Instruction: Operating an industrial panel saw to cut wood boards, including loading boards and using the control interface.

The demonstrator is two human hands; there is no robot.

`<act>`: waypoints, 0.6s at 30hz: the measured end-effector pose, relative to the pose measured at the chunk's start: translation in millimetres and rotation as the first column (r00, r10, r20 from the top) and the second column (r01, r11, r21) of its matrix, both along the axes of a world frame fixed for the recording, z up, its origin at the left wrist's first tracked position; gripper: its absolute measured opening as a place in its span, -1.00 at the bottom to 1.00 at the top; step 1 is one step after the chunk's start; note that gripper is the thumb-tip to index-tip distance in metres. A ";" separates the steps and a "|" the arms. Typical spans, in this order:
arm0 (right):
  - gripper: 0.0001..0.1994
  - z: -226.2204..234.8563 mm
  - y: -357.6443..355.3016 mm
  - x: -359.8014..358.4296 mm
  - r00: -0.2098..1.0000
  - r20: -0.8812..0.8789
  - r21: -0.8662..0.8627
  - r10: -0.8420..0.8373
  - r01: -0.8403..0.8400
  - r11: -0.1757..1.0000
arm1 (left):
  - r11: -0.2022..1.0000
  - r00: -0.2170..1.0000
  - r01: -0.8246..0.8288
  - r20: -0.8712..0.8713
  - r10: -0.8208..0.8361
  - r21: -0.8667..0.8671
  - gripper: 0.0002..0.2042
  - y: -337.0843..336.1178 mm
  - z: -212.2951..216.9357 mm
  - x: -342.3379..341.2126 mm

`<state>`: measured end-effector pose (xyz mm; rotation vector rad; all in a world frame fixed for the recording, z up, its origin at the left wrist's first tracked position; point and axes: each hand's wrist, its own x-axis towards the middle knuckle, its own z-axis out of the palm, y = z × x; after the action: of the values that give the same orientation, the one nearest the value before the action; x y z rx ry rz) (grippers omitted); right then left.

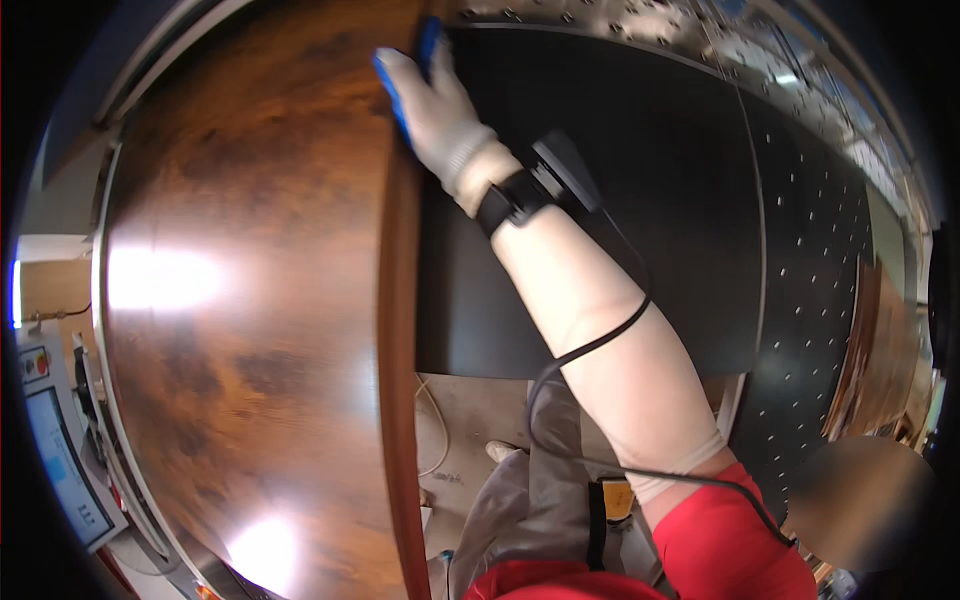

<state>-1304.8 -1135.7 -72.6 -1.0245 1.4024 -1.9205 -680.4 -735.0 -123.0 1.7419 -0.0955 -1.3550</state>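
One arm reaches up from the lower right, across a flat black rectangular panel point(640, 200), and ends in the right hand point(435, 105), which wears a white knit glove with blue-coated fingertips. The fingers are curled over the far end of the edge of a large glossy wooden board with a dark reddish-brown grain pattern point(250, 300), clamped on that edge near the top of the view. The board fills the left half of the picture, its right edge running almost straight down from the gloved hand to the bottom of the frame; two bright patches of glare lie on its surface. The black panel lies just beside this edge, on the right, and the forearm crosses above it.

A black strap with a small black box point(540, 185) sits on the wrist, and a black cable point(590, 345) runs from it down along the pale sleeve to a red short sleeve point(720, 540) at the shoulder. Right of the black panel lies a dark perforated desk surface dotted with small holes point(810, 330). Below, between board and panel, grey trousers point(540, 490) and a pale concrete floor point(470, 410) show. At the far left edge stands a grey control box with a screen point(55, 450). The left hand is out of sight.
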 end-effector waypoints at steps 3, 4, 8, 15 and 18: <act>0.01 23.4 4.7 -2.8 0.983 -0.150 0.169 -0.106 0.131 0.977 | 0.997 0.997 0.070 -0.021 -0.070 0.018 -0.28 -5.6 -35.0 13.9; -0.01 23.0 2.5 -3.0 0.974 -0.173 0.120 -0.143 0.165 0.979 | 0.997 0.996 0.081 -0.024 -0.081 0.013 -0.28 -9.3 -44.7 18.3; -0.01 23.7 0.9 6.8 0.992 -0.093 0.001 -0.080 0.081 0.997 | 0.993 0.991 0.113 -0.065 -0.115 -0.025 -0.27 -31.0 -74.9 23.0; -0.04 12.1 7.6 12.5 0.978 -0.166 0.102 -0.127 0.145 0.984 | 0.951 0.958 0.258 -0.082 -0.274 -0.172 -0.26 -139.6 -67.5 5.1; -0.05 21.9 10.5 9.3 0.974 -0.178 0.153 -0.143 0.171 0.973 | 0.910 0.932 0.358 0.028 -0.361 -0.209 -0.26 -194.9 -20.7 20.2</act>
<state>-1295.4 -1125.2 -50.7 -1.0383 1.7553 -1.8227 -660.2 -929.9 -143.7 1.5856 -0.5600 -1.5538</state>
